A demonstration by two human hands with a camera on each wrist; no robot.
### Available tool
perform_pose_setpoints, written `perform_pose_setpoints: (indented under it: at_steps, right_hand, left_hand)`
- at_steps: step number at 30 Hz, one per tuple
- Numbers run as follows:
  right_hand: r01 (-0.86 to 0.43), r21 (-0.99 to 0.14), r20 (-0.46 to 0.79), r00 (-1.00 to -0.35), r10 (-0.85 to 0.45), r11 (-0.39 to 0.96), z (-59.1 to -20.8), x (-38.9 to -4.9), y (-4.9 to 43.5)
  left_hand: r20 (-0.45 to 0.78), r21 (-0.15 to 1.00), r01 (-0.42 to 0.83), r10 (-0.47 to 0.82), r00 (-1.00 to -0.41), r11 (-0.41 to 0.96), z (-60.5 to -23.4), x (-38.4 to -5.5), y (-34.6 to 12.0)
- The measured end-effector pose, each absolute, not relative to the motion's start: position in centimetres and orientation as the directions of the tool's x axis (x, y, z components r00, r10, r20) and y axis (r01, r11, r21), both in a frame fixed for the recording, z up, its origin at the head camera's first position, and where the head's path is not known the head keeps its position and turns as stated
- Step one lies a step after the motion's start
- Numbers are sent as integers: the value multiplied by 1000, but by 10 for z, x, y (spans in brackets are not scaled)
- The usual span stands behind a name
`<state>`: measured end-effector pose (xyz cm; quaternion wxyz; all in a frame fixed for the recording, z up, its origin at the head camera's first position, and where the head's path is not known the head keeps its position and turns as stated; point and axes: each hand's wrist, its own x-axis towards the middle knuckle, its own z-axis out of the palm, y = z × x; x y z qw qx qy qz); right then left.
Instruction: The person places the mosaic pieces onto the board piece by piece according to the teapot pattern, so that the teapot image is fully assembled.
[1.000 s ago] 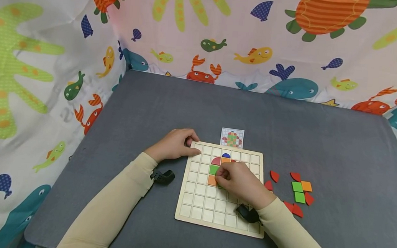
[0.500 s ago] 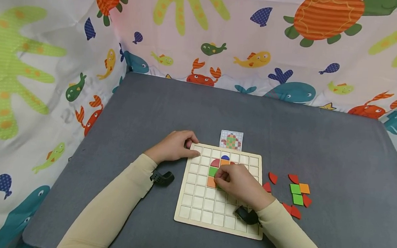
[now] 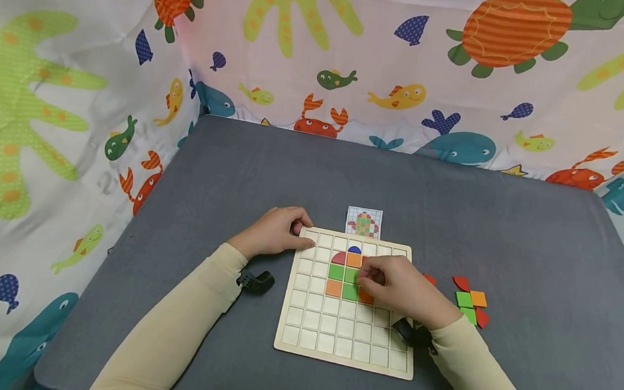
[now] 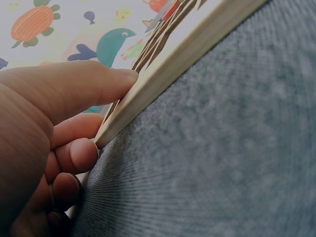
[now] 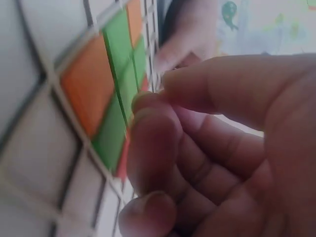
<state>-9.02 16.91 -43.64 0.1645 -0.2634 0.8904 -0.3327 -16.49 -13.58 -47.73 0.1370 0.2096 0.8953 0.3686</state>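
A table (image 3: 248, 172) spans the view, with a cloth (image 3: 282, 75) hanging behind it and along its left side. On the table lies a board (image 3: 317, 347). A card (image 3: 364, 221) lies just behind the board's far edge, right of its far left corner. At that corner is the left hand (image 3: 277, 230), thumb on the rim. Tiles (image 3: 336, 272) sit in cells in the middle of the board's far half, the right hand (image 3: 407, 287) over some. Loose tiles (image 3: 464, 299) lie on the table, right of the board.

Curled fingers (image 5: 153, 143) close beside green tiles (image 5: 117, 54), orange tiles (image 5: 89, 86) in gridded board (image 5: 37, 128); left hand (image 5: 191, 37) beyond.
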Motion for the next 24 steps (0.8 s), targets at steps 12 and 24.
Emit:
perform_pose_setpoints:
  at_steps: [12,24]
  right_hand:
    - [-242,-584,-207,-879,-430,775,-420,-91,221]
    - [-191,-534,-252,-894,-371,823,-429,-73,258]
  left_hand:
    - [-109,718,256,468,-877,647,-479,-165,-133]
    - [-96,718,260,462,-882,646,-479,-166,-133]
